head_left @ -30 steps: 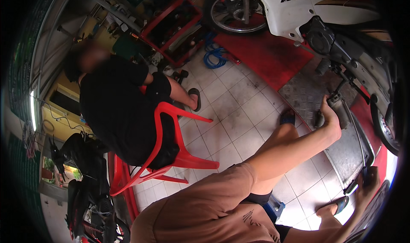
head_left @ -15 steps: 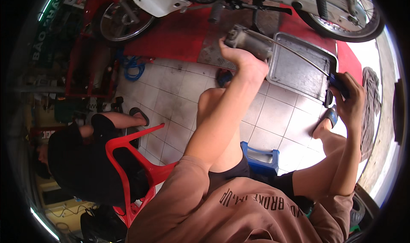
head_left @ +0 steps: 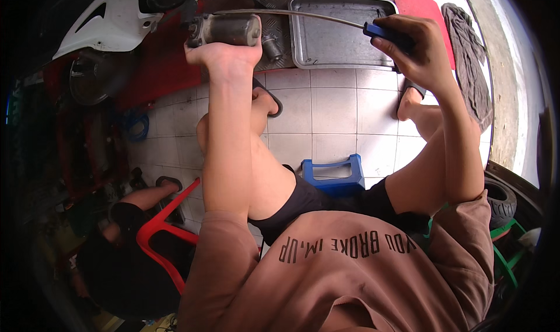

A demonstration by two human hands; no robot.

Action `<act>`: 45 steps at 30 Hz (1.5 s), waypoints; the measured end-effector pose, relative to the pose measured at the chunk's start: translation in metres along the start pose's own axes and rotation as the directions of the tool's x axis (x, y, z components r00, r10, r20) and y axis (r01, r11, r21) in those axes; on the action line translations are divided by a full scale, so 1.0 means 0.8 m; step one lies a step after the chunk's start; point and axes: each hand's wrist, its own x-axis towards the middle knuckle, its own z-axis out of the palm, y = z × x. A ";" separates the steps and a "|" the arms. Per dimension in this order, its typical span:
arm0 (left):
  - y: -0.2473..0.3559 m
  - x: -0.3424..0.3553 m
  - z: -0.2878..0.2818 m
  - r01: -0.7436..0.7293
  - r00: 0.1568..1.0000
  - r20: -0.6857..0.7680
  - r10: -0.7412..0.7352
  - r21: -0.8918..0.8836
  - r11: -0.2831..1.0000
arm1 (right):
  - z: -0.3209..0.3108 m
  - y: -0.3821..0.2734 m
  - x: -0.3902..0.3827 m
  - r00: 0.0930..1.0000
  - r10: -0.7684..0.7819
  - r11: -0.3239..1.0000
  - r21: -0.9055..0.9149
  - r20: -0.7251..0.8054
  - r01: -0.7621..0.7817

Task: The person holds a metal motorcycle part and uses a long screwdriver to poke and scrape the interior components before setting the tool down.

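Note:
My left hand (head_left: 226, 55) is wrapped from below around a dull grey, cylindrical motor (head_left: 233, 30), which lies sideways over the palm. A long screwdriver (head_left: 315, 15) with a blue and black handle is in my right hand (head_left: 417, 46), its fingers closed on the handle. The shaft runs left above the tray to the motor's upper left side; I cannot tell whether the tip touches it. Behind my left wrist, a smaller metal cylinder (head_left: 272, 48) sits on the patterned metal plate.
A metal tray (head_left: 341, 34) lies on the red mat (head_left: 423, 8). Part of a motorbike (head_left: 116, 23) stands at the far left. A blue stool (head_left: 332, 177) is between my legs. Beside a red chair (head_left: 154, 227) sits another person in black. A grey cloth (head_left: 466, 58) lies right.
The view has turned and shifted. Against the tray, the motor has moved left, from over its edge to clear of it. The screwdriver now lies nearly level, and the smaller cylinder has come into sight.

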 end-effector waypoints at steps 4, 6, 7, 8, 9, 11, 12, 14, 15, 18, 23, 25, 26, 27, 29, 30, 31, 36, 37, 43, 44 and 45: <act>0.016 0.030 -0.004 -0.016 0.998 -0.068 0.015 -0.014 1.000 | 0.001 0.040 0.009 0.995 -0.075 0.978 -0.198 -0.064 0.061; 0.021 0.040 -0.011 -0.058 0.995 -0.086 0.059 0.018 0.998 | 0.008 0.049 0.006 0.999 0.050 0.957 -0.287 0.004 -0.047; 0.025 0.047 -0.014 -0.062 0.994 -0.093 0.065 0.035 0.997 | 0.012 0.059 0.007 0.997 0.081 0.950 -0.303 0.015 -0.073; 0.026 0.049 -0.015 -0.067 0.993 -0.098 0.072 0.053 0.996 | 0.017 0.065 0.005 0.994 0.111 0.943 -0.317 0.023 -0.098; 0.023 0.052 -0.017 -0.087 0.992 -0.088 0.093 0.065 0.994 | 0.019 0.068 -0.001 0.980 0.192 0.910 -0.385 0.053 -0.157; 0.022 0.053 -0.013 -0.054 0.994 -0.093 0.059 0.053 0.997 | 0.028 0.069 0.000 0.953 0.302 0.828 -0.502 0.028 -0.248; 0.021 0.055 -0.010 -0.038 0.994 -0.097 0.042 0.047 0.998 | 0.027 0.067 -0.003 0.932 0.360 0.781 -0.562 0.047 -0.273; 0.018 0.058 0.002 0.007 0.995 -0.099 -0.005 0.023 1.000 | 0.038 0.081 -0.005 0.902 0.415 0.748 -0.610 0.121 -0.262; 0.012 0.056 -0.001 0.039 0.991 -0.125 -0.036 0.021 0.999 | 0.045 0.090 -0.007 0.872 0.461 0.723 -0.638 0.164 -0.263; -0.002 0.059 -0.008 0.061 0.997 -0.049 -0.056 0.110 0.992 | 0.062 0.111 -0.009 0.820 0.532 0.691 -0.668 0.213 -0.275; -0.016 0.074 -0.007 0.107 0.991 -0.100 -0.092 0.157 0.982 | 0.077 0.136 -0.002 0.789 0.541 0.675 -0.710 0.290 -0.202; -0.018 0.083 -0.003 0.104 0.992 -0.092 -0.088 0.183 0.978 | 0.081 0.143 0.002 0.787 0.536 0.682 -0.706 0.305 -0.190; -0.018 0.087 0.000 0.103 0.992 -0.085 -0.088 0.197 0.975 | 0.083 0.146 0.004 0.782 0.542 0.687 -0.699 0.307 -0.201; -0.019 0.091 0.002 0.103 0.993 -0.078 -0.088 0.210 0.972 | 0.085 0.148 0.006 0.777 0.549 0.691 -0.691 0.309 -0.213; -0.015 0.099 0.003 0.117 0.992 -0.073 -0.103 0.208 0.971 | 0.089 0.150 0.011 0.772 0.550 0.693 -0.689 0.319 -0.209; -0.015 0.103 0.004 0.123 0.991 -0.071 -0.111 0.207 0.971 | 0.090 0.152 0.013 0.770 0.550 0.695 -0.688 0.324 -0.208; -0.016 0.106 0.005 0.125 0.991 -0.072 -0.112 0.211 0.969 | 0.092 0.155 0.013 0.771 0.546 0.697 -0.689 0.329 -0.200; -0.022 0.115 0.009 0.140 0.989 -0.078 -0.126 0.218 0.966 | 0.097 0.162 0.013 0.752 0.561 0.700 -0.683 0.346 -0.208; -0.021 0.115 0.009 0.139 0.989 -0.076 -0.125 0.218 0.966 | 0.098 0.164 0.013 0.777 0.531 0.715 -0.671 0.338 -0.197; -0.019 0.121 0.007 0.150 0.988 -0.078 -0.135 0.219 0.964 | 0.105 0.178 0.010 0.823 0.457 0.751 -0.643 0.338 -0.153; -0.019 0.120 0.007 0.148 0.988 -0.079 -0.134 0.218 0.965 | 0.106 0.177 0.010 0.826 0.451 0.755 -0.638 0.338 -0.151; -0.019 0.120 0.008 0.147 0.988 -0.080 -0.132 0.217 0.965 | 0.107 0.176 0.011 0.829 0.445 0.760 -0.633 0.337 -0.150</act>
